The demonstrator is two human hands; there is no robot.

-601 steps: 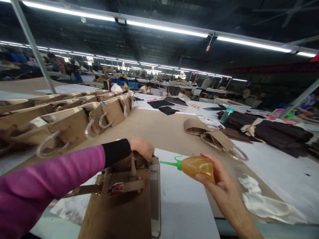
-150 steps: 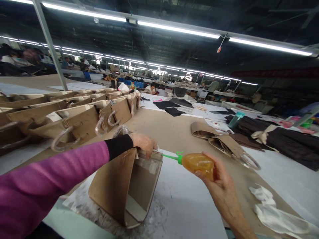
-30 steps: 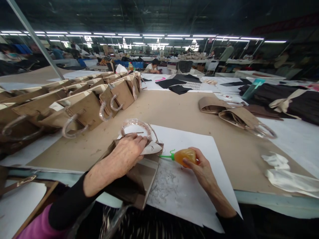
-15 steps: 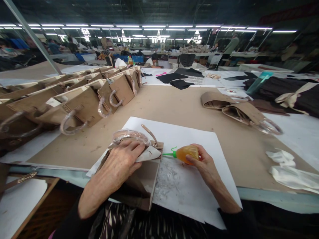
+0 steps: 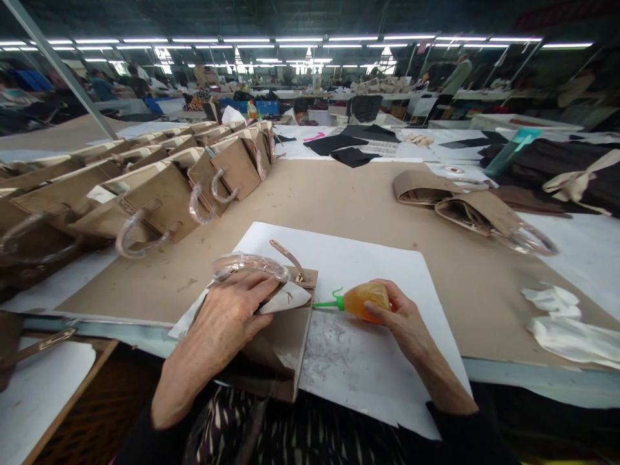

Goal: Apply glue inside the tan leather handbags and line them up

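A taupe handbag (image 5: 285, 332) lies on a white paper sheet (image 5: 368, 258) at the table's near edge. My left hand (image 5: 232, 313) is closed over its upper part, below a plastic-wrapped handle (image 5: 249, 263); a pale flap (image 5: 285, 298) shows by the fingers, and the thumb is partly hidden. A narrow strap with a metal fitting (image 5: 289, 256) sticks up behind. My right hand (image 5: 394, 307) grips a soft squeeze bottle (image 5: 363, 301) of amber liquid, held sideways. Its thin green nozzle (image 5: 327, 304) points left, with the tip at the bag's right edge.
Rows of similar handbags (image 5: 159, 200) fill the left side. Two flattened bag pieces (image 5: 477, 216) lie at the right, with crumpled white scraps (image 5: 557, 316) nearer me. Black pieces (image 5: 356, 156) and a teal tube-like object (image 5: 513, 152) lie farther back. A metal post (image 5: 62, 71) rises at left.
The bottle's nozzle tip has shifted slightly left, closer to the bag's edge. My left hand keeps its hold on the bag. The head view has tilted a little.
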